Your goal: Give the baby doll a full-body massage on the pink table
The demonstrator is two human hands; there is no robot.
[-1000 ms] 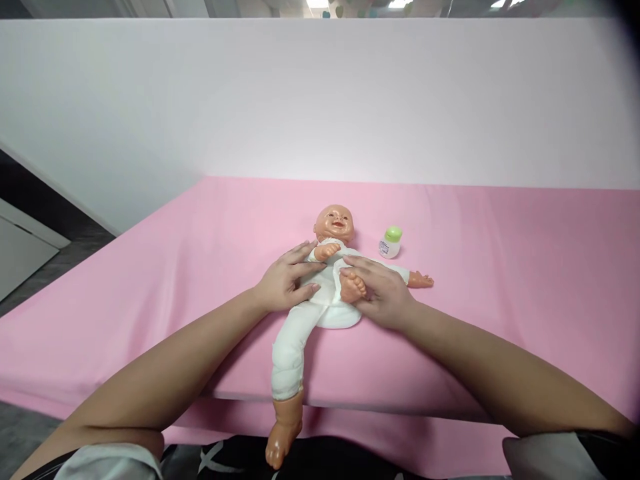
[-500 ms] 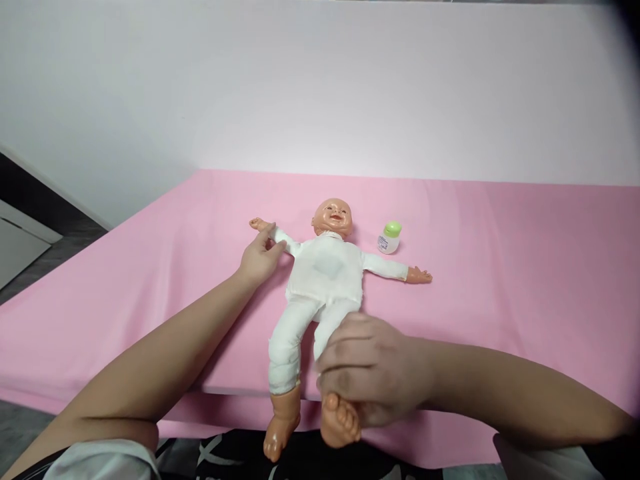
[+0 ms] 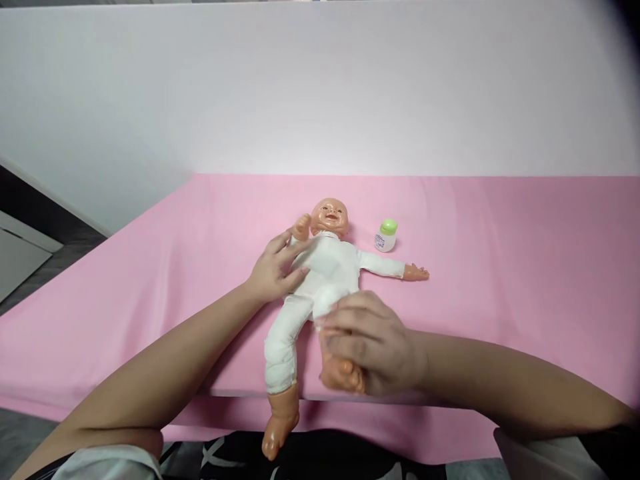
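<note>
A baby doll [image 3: 327, 260] with a white cloth body lies on its back, its head toward the far side. My left hand [image 3: 275, 267] is closed round the doll's arm on the left, which is bent in over the chest with its small fist [image 3: 301, 227] near the chin. Lower down, my right hand [image 3: 377, 343] grips the doll's leg on the right above the bare foot [image 3: 343, 375], with the knee bent up toward the belly. The doll's other leg [image 3: 281, 360] lies straight, its foot past the table edge. Its other arm [image 3: 383, 265] is stretched out.
A small clear bottle with a green cap [image 3: 386, 236] stands to the right of the doll's head. Pink cloth [image 3: 500, 267] covers the table and hangs over its front edge. Behind it rises a white wall [image 3: 320, 93].
The doll's left-side arm has gone from stretched out to bent over its chest with my left hand. My right hand has pushed the doll's leg up and away from me, bending it.
</note>
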